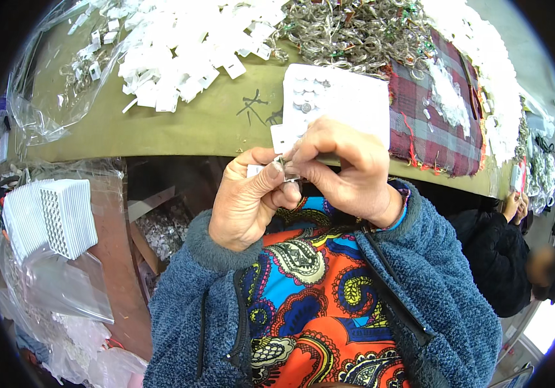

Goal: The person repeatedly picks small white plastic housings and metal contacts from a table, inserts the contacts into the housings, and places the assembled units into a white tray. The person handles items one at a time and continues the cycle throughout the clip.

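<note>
A small metallic piece (290, 178), too blurred and covered to identify fully, is pinched between both hands, just in front of the tabletop's near edge. The left hand (255, 194) is closed, its thumb bent over curled fingers, with the metallic piece at the thumb tip and a small white tag (253, 171) showing between the thumb and forefinger. The right hand (345, 165) comes in from above, thumb and forefinger pressed together on the same piece, the other fingers folded.

Just beyond the right hand lies a white display card (361, 103) with short rows of small ring-like metal pieces (306, 97) along its left part. It rests on an olive-green tabletop (180, 139) with dark brush-like marks. Farther back are a heap of small white tags (187, 39) and, right of it, a tangled pile of metal loops (348, 32). A plaid cloth (407, 116) lies to the right, bearing clear plastic bits (451, 100).

At far left, stacked white cards (70, 216) stand near a clear plastic bag (70, 288). A co-worker in black (491, 252) sits at right.
</note>
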Demonstrator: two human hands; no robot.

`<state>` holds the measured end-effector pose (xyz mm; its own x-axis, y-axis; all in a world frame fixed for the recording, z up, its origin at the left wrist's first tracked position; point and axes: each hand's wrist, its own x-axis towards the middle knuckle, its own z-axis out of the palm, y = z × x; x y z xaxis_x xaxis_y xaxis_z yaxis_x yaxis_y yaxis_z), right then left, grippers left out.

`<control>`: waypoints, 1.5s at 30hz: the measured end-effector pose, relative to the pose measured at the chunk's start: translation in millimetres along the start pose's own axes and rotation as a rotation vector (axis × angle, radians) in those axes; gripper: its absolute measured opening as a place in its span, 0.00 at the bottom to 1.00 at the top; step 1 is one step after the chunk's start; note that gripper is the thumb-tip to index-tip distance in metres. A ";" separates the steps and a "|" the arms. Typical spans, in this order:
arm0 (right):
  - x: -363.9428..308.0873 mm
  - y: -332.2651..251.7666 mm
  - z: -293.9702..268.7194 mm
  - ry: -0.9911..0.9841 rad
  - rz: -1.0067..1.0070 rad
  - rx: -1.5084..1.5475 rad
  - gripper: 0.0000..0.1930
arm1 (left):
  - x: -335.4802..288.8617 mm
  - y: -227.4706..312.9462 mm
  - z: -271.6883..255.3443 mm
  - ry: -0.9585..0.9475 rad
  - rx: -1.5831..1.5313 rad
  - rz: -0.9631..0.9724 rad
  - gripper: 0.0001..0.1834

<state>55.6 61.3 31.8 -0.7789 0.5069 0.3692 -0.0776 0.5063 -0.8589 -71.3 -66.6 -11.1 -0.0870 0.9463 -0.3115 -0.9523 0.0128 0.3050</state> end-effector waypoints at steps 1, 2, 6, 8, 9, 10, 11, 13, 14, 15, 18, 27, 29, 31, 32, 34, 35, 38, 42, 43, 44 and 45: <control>-0.9 0.0 0.3 0.009 0.108 0.175 0.07 | -0.7 0.3 0.3 -0.002 0.019 -0.005 0.11; -1.8 0.4 1.0 0.008 0.204 0.358 0.07 | -2.4 0.2 1.3 -0.005 0.040 -0.010 0.11; -3.4 2.7 2.0 -0.027 -0.149 -0.080 0.10 | -5.4 1.2 6.8 0.031 0.093 0.040 0.11; -4.7 0.5 4.6 0.023 -0.398 -0.351 0.14 | -5.0 5.4 8.2 0.036 0.089 0.072 0.11; -3.5 0.2 5.9 0.045 -0.475 -0.387 0.21 | -5.6 7.7 8.6 0.025 0.111 0.108 0.12; -4.0 -2.0 5.2 0.011 -0.433 -0.334 0.22 | -6.6 9.7 8.8 -0.024 0.127 0.154 0.13; -4.2 -4.1 4.1 -0.012 -0.384 -0.274 0.23 | -7.5 12.0 8.5 0.036 0.180 0.170 0.13; -2.8 -6.3 -5.3 -0.061 -0.306 -0.222 0.25 | -8.3 14.1 7.6 0.075 0.256 0.169 0.12; -2.8 -7.3 -8.8 0.048 -0.212 -0.296 0.20 | -8.1 15.0 6.8 0.069 0.293 0.186 0.12; 0.3 -5.1 -15.2 0.133 -0.171 -0.365 0.18 | -6.9 16.5 5.8 0.060 0.295 0.181 0.12; 10.2 7.1 -26.3 0.179 -0.084 -0.520 0.13 | -1.8 18.6 2.6 0.027 0.299 0.205 0.12; 12.8 13.1 -25.1 0.028 -0.007 -0.647 0.10 | 4.7 17.4 4.1 0.074 0.257 0.174 0.13; 14.7 9.8 -25.6 0.030 -0.038 -0.601 0.09 | 4.9 17.9 5.7 0.050 0.252 0.177 0.14; 14.7 4.6 -22.8 0.079 -0.088 -0.490 0.10 | 4.7 17.2 7.0 0.041 0.183 0.143 0.14; 13.2 1.2 -20.2 0.079 -0.091 -0.429 0.09 | 4.3 16.4 7.3 0.037 0.160 0.132 0.14; 8.3 -6.7 -14.9 0.083 -0.092 -0.310 0.09 | 2.7 14.9 7.2 -0.001 0.153 0.112 0.14; 5.9 -9.6 -10.2 0.076 -0.051 -0.206 0.08 | 2.2 13.2 7.1 -0.012 0.162 0.108 0.14; 2.8 -12.5 0.1 0.072 -0.081 -0.219 0.09 | -1.5 8.4 6.2 -0.025 0.179 0.105 0.13; 2.7 -11.6 5.0 0.078 -0.221 -0.272 0.09 | -6.3 5.7 5.7 0.009 0.179 0.113 0.13; 2.9 -11.1 5.7 0.070 -0.249 -0.291 0.10 | -7.2 5.7 6.3 0.015 0.179 0.116 0.13; 2.9 -10.8 6.3 0.066 -0.271 -0.316 0.10 | -8.2 5.8 6.9 0.015 0.181 0.120 0.13; 2.4 -10.7 7.6 0.080 -0.264 -0.289 0.10 | -9.1 5.5 7.8 0.016 0.182 0.123 0.13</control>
<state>49.9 51.9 39.3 -0.7039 0.3798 0.6003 -0.0817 0.7962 -0.5995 -73.4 -72.6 0.4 -0.2048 0.9393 -0.2754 -0.8658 -0.0425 0.4986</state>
